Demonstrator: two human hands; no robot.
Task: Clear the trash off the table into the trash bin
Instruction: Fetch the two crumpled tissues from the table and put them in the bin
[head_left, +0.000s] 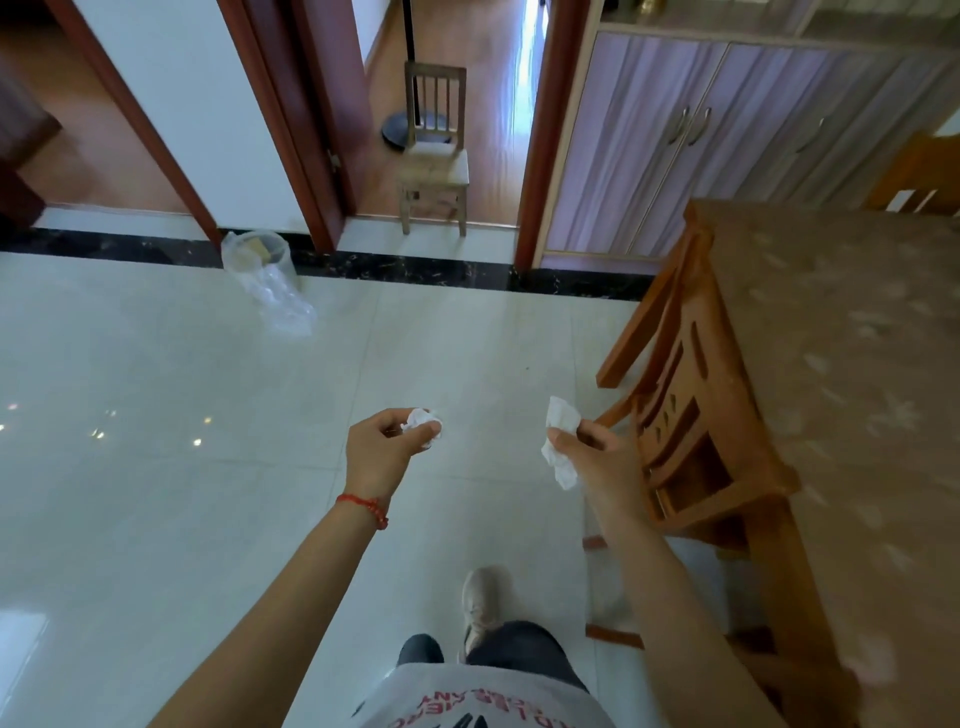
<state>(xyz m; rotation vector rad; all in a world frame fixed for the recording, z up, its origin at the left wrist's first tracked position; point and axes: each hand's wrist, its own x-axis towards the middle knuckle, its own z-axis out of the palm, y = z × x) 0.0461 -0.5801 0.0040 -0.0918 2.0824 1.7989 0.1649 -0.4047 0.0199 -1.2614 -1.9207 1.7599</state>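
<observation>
Beside the worktop (841, 332), over the pale tiled floor (156, 467), both hands are held out in front of the person, each with trash. The left hand (382, 449) has its fingers curled round a small tissue wad (422, 420), crumpled tight into a ball at the fingertips. The right hand (597, 457), nearer the worktop, pinches a looser tissue (560, 441) at its middle, so one end sticks up above the fingers and the other hangs below.

Both pieces look very light, soft and easily crushed, with no stiffness. They should not slip, but they would drift on release, so I judge they want dropping from directly above the opening. The loose tissue could tear or shed if tugged; bunching it in the palm would be safer than holding it by an edge.

The bin (257, 257) stands well away from the worktop, against the dark floor border by the white wall, lined with a clear bag that spills down its front. Something tan lies inside; I cannot tell what.

Only part of the worktop shows, cut off at the right edge and smeared by blur, so whether more trash lies on it cannot be told. A chair (680, 415) is pushed against its near side.
</observation>
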